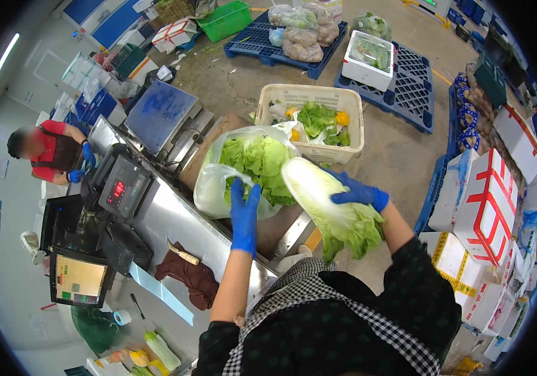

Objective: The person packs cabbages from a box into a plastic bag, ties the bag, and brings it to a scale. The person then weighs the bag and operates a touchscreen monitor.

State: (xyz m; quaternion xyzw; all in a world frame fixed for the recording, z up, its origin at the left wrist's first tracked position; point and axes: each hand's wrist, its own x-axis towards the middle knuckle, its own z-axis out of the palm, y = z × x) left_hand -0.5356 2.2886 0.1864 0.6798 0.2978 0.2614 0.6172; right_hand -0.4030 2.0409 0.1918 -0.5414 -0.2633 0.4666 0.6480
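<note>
In my right hand, gloved in blue, is a whole napa cabbage, its white base pointing up and left and its leafy end hanging toward my apron. My left hand, also gloved, holds the rim of a clear plastic bag at the fingertips. Leafy green heads fill that bag, which rests on a brown-covered surface beside the steel counter. The held cabbage is outside the bag, just right of its mouth.
Beyond the bag stands a cream plastic crate with greens and yellow produce. A scale display, a touchscreen, a wooden-handled knife and a brown cloth lie left. Another person works there. Foam boxes line the right.
</note>
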